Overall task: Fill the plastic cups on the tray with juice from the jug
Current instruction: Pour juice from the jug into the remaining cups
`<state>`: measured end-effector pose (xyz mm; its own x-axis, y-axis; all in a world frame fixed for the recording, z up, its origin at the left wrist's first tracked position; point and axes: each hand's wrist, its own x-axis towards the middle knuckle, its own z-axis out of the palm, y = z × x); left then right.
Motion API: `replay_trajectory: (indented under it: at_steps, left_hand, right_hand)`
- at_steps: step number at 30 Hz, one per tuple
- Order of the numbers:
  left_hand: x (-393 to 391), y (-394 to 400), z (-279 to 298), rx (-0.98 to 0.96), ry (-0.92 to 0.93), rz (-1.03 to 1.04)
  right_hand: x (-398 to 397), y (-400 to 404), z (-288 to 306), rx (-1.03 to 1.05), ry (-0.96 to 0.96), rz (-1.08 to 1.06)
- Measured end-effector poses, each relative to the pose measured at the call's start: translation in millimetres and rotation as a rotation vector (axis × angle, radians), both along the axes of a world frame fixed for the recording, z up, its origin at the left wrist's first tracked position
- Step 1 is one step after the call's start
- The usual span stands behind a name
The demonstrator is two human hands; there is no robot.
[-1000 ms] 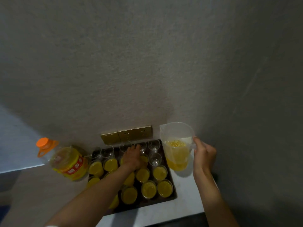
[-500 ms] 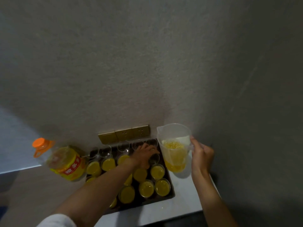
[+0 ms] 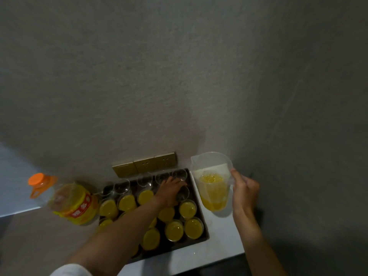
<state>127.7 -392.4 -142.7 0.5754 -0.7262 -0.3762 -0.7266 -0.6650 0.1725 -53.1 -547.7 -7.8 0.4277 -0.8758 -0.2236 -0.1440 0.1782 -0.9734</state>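
A dark tray [image 3: 205, 235] on the white counter holds several clear plastic cups. Those in the near rows are full of yellow juice [image 3: 193, 228]; the back row stands empty [image 3: 121, 187]. My left hand [image 3: 171, 191] reaches across the tray and grips an empty cup [image 3: 184, 193] near the back right corner. My right hand [image 3: 244, 191] holds the handle of a clear jug [image 3: 212, 182], which stands upright on the counter just right of the tray and is about half full of juice.
A big juice bottle [image 3: 73, 203] with an orange cap stands left of the tray. Gold wall sockets [image 3: 145, 164] sit right behind the tray on the grey wall. The counter's front edge [image 3: 191, 261] runs close below the tray.
My left hand has moved from the tray's middle to the back right and closed round an empty cup there. The jug and my right hand have barely shifted.
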Motion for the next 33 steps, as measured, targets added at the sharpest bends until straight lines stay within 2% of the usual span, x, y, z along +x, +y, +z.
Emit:
replay_trajectory:
  at_steps: [10,20,27,33]
  left_hand:
    - [2.4,2.1,-4.7,-0.176,0.027,0.102]
    - [-10.9,11.0,13.5,-0.598,0.243,0.402]
    - [-27.6,26.8,21.4,-0.863,0.286,0.542]
    - [-39.6,49.6,56.3,-1.052,0.334,0.716]
  right_hand:
    - [-1.5,6.3,8.3,-0.02,-0.033,-0.004]
    - [1.0,7.2,13.1,-0.062,-0.08,-0.008]
    - [3.0,15.6,10.8,-0.082,-0.062,0.052]
    - [11.4,32.9,22.0,-0.071,-0.09,0.089]
